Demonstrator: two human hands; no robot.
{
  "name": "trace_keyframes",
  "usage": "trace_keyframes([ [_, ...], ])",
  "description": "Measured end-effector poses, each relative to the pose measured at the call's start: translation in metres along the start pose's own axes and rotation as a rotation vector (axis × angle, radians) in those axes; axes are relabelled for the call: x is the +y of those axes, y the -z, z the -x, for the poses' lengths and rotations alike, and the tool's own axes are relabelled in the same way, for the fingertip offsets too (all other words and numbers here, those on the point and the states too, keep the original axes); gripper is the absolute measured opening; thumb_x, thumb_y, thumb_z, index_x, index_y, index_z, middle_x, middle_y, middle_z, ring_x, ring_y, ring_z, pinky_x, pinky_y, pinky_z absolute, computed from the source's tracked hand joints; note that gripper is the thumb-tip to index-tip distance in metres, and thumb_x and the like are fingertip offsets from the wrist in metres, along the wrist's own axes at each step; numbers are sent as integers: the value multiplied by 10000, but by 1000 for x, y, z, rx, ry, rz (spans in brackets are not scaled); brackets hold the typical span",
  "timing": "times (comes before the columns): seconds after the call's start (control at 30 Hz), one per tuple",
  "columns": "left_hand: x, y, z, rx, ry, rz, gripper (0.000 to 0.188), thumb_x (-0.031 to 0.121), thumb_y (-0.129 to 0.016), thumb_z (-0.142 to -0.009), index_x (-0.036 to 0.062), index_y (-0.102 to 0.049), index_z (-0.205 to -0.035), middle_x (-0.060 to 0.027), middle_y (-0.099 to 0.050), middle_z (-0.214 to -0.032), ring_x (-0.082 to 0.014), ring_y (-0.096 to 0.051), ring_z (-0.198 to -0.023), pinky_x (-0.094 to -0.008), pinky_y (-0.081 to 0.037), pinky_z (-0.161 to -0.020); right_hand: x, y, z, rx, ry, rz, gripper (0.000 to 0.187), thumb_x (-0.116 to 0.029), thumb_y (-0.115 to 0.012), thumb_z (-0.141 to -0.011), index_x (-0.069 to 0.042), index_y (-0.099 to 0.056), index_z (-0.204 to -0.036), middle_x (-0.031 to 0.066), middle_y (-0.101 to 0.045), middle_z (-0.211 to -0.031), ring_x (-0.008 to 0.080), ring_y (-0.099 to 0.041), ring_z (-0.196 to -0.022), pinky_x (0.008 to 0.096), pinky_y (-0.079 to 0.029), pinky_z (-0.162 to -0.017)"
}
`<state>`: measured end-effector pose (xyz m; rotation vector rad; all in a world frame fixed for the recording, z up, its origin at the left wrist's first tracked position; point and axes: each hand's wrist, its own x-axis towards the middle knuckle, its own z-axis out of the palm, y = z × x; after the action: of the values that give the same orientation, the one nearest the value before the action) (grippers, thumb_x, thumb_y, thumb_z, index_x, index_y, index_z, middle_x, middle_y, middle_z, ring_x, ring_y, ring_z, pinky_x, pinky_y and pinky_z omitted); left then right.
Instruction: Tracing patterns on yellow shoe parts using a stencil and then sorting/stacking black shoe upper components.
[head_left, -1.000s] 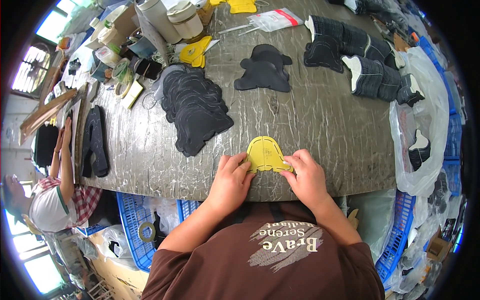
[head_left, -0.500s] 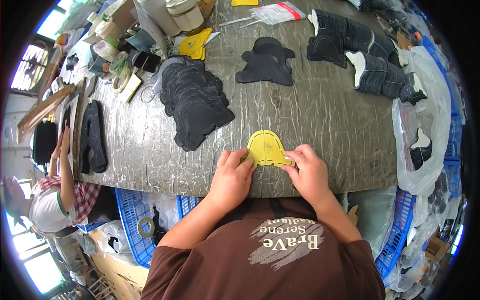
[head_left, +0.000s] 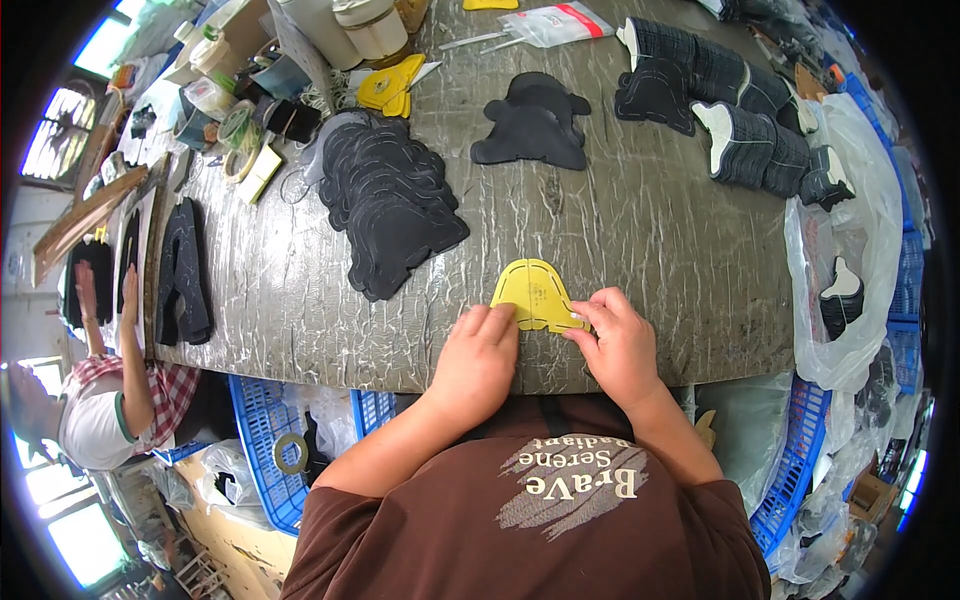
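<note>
A yellow dome-shaped template [head_left: 534, 286] with slots along its curved edge lies on the table near its front edge. The fingers of my left hand [head_left: 478, 352] are bent together over its lower left corner, holding it down; the thumb is mostly hidden. My right hand [head_left: 617, 338] pinches the lower right corner between thumb and forefinger. Beyond the template lie two overlapping black cut pieces [head_left: 530, 142]. A fanned stack of black cut pieces [head_left: 395, 205] with pale outlines sits to the left.
Bundled dark pieces [head_left: 745, 145] stand at the back right, beside a clear plastic bag [head_left: 865, 240]. Jars [head_left: 368, 28] and more yellow templates [head_left: 392, 85] are at the back left. A blue crate [head_left: 262, 440] is below the table edge. A co-worker [head_left: 110, 400] works at far left.
My left hand has shifted slightly right, its fingers now lying further over the template's left corner. My right hand stays in place. The co-worker's hands have moved apart.
</note>
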<state>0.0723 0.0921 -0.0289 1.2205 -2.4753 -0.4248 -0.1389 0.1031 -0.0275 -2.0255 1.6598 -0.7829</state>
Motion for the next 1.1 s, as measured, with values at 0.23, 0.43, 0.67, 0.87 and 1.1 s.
trace_keyframes([
  [0.23, 24, -6, -3, -158, -124, -362, 522, 291, -601, -829, -61, -580, -1213, -264, -551, -1205, -374, -544, -1081, -419, -495, -909, 0, 4, -3, -36, -21, -37, 260, -119, -751, -749, -36, -658, -977, 89, -588, -915, 278, -632, -752, 383, -506, -653],
  [0.43, 29, -6, -4, -221, -103, -391, 744, 530, -609, -803, -68, -563, -1243, -288, -534, -1229, -403, -531, -1106, -417, -493, -931, 11, 19, -31, 31, -37, -249, 116, -79, -637, -874, 32, -647, -906, 144, -600, -886, 307, -617, -756, 358, -492, -674],
  [0.67, 29, -6, -4, -225, -98, -399, 784, 555, -598, -798, -81, -551, -1253, -305, -526, -1242, -424, -531, -1120, -434, -498, -928, -8, 14, -52, 227, 117, -267, 144, -75, -546, -947, 39, -580, -865, 119, -596, -833, 240, -600, -686, 324, -476, -633],
  [0.87, 30, -8, -6, -232, -135, -448, 777, 567, -587, -801, -107, -582, -1187, -338, -547, -1195, -463, -565, -1084, -464, -514, -902, -30, -14, -63, -57, -51, -651, 94, -63, -613, -897, 3, -551, -872, 132, -626, -761, 252, -648, -663, 346, -487, -596],
  [1.1, 27, -12, -2, -242, -189, -395, 747, 564, -584, -805, -105, -612, -1137, -343, -547, -1183, -536, -532, -1096, -519, -499, -910, -35, -28, -69, -331, 95, -415, 74, 10, -630, -835, -5, -559, -851, 126, -663, -761, 261, -678, -696, 326, -533, -629],
])
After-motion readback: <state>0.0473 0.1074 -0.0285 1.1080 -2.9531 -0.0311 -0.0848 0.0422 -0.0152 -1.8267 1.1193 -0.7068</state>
